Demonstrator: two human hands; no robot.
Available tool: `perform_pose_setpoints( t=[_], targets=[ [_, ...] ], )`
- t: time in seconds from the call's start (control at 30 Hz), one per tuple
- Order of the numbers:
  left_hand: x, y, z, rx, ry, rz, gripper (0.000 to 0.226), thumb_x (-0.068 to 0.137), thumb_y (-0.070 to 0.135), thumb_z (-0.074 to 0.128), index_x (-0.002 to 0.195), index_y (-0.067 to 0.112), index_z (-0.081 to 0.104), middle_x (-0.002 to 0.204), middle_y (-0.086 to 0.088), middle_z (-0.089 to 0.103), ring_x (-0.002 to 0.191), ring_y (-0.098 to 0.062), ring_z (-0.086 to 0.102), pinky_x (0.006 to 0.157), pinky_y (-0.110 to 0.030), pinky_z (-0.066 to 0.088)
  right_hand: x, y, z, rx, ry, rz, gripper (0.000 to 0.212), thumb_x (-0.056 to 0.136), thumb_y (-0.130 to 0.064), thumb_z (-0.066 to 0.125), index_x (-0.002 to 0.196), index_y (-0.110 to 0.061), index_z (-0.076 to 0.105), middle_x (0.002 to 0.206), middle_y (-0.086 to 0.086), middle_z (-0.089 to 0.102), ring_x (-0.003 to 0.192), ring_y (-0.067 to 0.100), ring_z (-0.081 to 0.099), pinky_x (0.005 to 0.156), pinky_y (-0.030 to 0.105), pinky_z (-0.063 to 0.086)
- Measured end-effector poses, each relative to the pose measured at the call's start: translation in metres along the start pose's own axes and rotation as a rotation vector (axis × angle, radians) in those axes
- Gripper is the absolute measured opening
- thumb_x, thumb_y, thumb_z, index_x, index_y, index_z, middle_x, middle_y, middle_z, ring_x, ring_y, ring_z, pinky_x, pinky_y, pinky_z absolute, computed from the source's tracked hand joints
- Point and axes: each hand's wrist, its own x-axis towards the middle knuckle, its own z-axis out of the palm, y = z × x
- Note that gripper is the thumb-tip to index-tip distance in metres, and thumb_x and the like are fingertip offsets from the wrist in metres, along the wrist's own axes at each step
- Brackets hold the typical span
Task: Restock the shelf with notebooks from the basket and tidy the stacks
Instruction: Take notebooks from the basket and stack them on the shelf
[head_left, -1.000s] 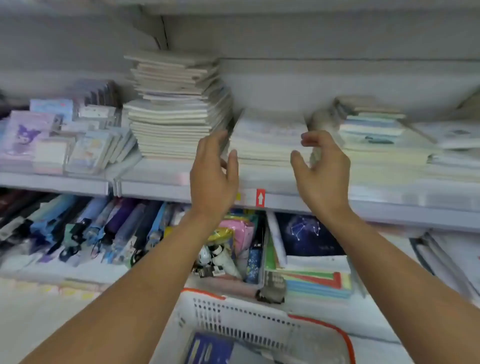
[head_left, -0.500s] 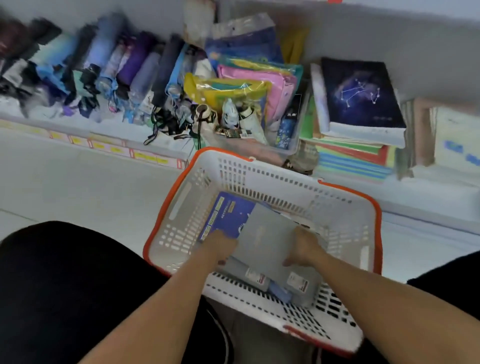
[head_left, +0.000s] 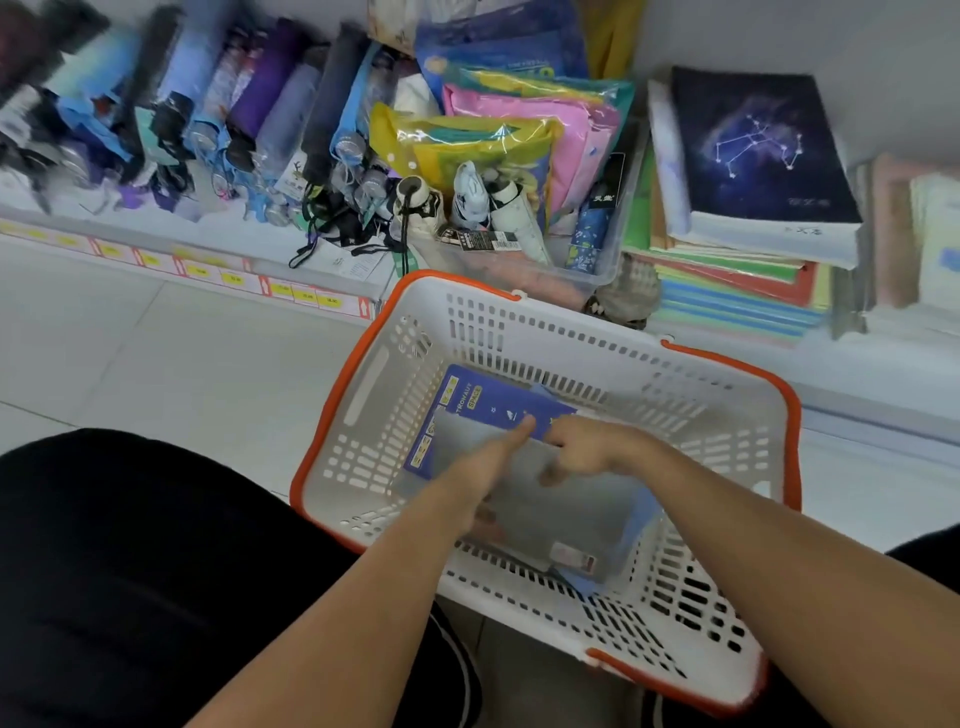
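Both hands (head_left: 488, 462) (head_left: 592, 449) grip the grey notebook (head_left: 566, 514) inside the basket (head_left: 727, 613).

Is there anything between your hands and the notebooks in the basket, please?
Nothing visible: the left hand and right hand are already inside the basket, on the grey notebook lying over the blue notebook.

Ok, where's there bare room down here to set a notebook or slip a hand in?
Bare basket floor lies right of the grey notebook, toward the far-right corner. Open floor tiles lie left of the basket, below the shelf edge. Crowded: both hands, left hand and right hand, over the notebooks, and the lower shelf, packed with umbrellas and notebook stacks.
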Motion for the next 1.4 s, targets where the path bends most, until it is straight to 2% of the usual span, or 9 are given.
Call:
perform_pose_setpoints(
  t=[0.13, 0.23, 0.33, 0.47, 0.6, 0.77, 0.93, 1.27, 1.4],
  targets=[
    [0.002, 0.009, -0.005, -0.449, 0.116, 0.092, 0.025, 0.097, 0.023, 0.046, 0.101, 0.007, 0.065, 0.081, -0.013, 0.067, 0.065, -0.024, 0.063, 0.057, -0.033, 0.054, -0.023, -0.041, -0.025, 0.755, -0.478, -0.119, 0.02, 0.097, -0.024, 0.062, 0.111, -0.011, 0.068, 0.112, 0.014, 0.067, 0.108, 0.033, 0.064, 0.067, 0.038, 0.056],
    [0.001, 0.009, -0.011, -0.276, 0.329, 0.226, 0.035, 0.097, 0.01, 0.044, 0.127, -0.003, 0.056, 0.118, -0.024, 0.063, 0.091, -0.033, 0.063, 0.07, -0.033, 0.048, -0.003, -0.015, -0.021, 0.901, -0.089, 0.074, 0.027, 0.092, -0.026, 0.068, 0.108, -0.004, 0.068, 0.11, 0.019, 0.07, 0.097, 0.033, 0.07, 0.075, 0.044, 0.06],
    [-0.009, 0.007, -0.018, 0.059, 0.631, 0.394, 0.027, 0.098, 0.014, 0.046, 0.114, -0.004, 0.06, 0.102, -0.019, 0.064, 0.093, -0.036, 0.062, 0.069, -0.029, 0.039, 0.022, 0.029, 0.006, 0.753, 0.417, 0.453, 0.019, 0.086, -0.017, 0.07, 0.091, -0.002, 0.06, 0.096, 0.016, 0.066, 0.077, 0.026, 0.063, 0.07, 0.035, 0.057],
    [-0.02, 0.001, -0.028, 0.218, 0.739, 0.459, 0.012, 0.096, 0.01, 0.047, 0.095, 0.005, 0.057, 0.085, -0.008, 0.057, 0.08, -0.029, 0.056, 0.068, -0.03, 0.039, 0.023, 0.041, 0.044, 1.204, 0.23, 0.595, 0.033, 0.089, -0.025, 0.072, 0.113, -0.006, 0.06, 0.097, 0.01, 0.068, 0.077, 0.024, 0.063, 0.061, 0.034, 0.052],
    [-0.024, -0.002, -0.036, 0.153, 0.744, 0.473, 0.007, 0.093, 0.009, 0.047, 0.09, 0.011, 0.052, 0.082, -0.005, 0.057, 0.079, -0.029, 0.056, 0.071, -0.035, 0.05, 0.022, 0.038, 0.048, 1.345, 0.213, 0.572, 0.019, 0.094, -0.025, 0.066, 0.091, -0.008, 0.058, 0.08, 0.01, 0.063, 0.068, 0.023, 0.06, 0.056, 0.035, 0.046],
    [-0.03, 0.003, -0.038, 0.111, 0.655, 0.489, 0.008, 0.09, 0.004, 0.049, 0.09, 0.009, 0.056, 0.071, -0.001, 0.059, 0.072, -0.027, 0.059, 0.069, -0.035, 0.052, 0.023, 0.04, 0.036, 1.29, 0.308, 0.451, 0.026, 0.089, -0.016, 0.073, 0.109, -0.002, 0.064, 0.087, 0.013, 0.062, 0.074, 0.026, 0.062, 0.065, 0.037, 0.059],
    [-0.037, 0.005, -0.038, 0.177, 0.675, 0.525, 0.012, 0.093, 0.008, 0.051, 0.1, 0.006, 0.06, 0.089, -0.009, 0.061, 0.079, -0.028, 0.056, 0.068, -0.032, 0.046, 0.021, 0.029, 0.028, 1.197, 0.404, 0.32, 0.028, 0.085, -0.021, 0.077, 0.111, -0.012, 0.068, 0.079, 0.009, 0.059, 0.054, 0.016, 0.046, 0.046, 0.023, 0.038],
    [-0.045, -0.003, -0.046, 0.132, 0.709, 0.511, 0.008, 0.088, 0.008, 0.054, 0.094, 0.006, 0.06, 0.093, -0.015, 0.068, 0.085, -0.035, 0.065, 0.075, -0.041, 0.056, -0.001, 0.006, 0.005, 0.434, 0.826, 0.077, 0.035, 0.097, -0.013, 0.053, 0.063, -0.013, 0.047, 0.071, 0.007, 0.051, 0.076, 0.025, 0.051, 0.059, 0.032, 0.029],
    [-0.036, -0.004, -0.055, 0.056, 0.655, 0.459, 0.019, 0.08, 0.01, 0.057, 0.097, 0.003, 0.061, 0.098, -0.019, 0.07, 0.089, -0.04, 0.066, 0.077, -0.048, 0.058, -0.053, -0.049, -0.061, 0.27, 0.958, -0.147, 0.03, 0.1, -0.015, 0.048, 0.07, -0.014, 0.044, 0.073, 0.012, 0.055, 0.075, 0.028, 0.053, 0.063, 0.033, 0.033]
  ],
)
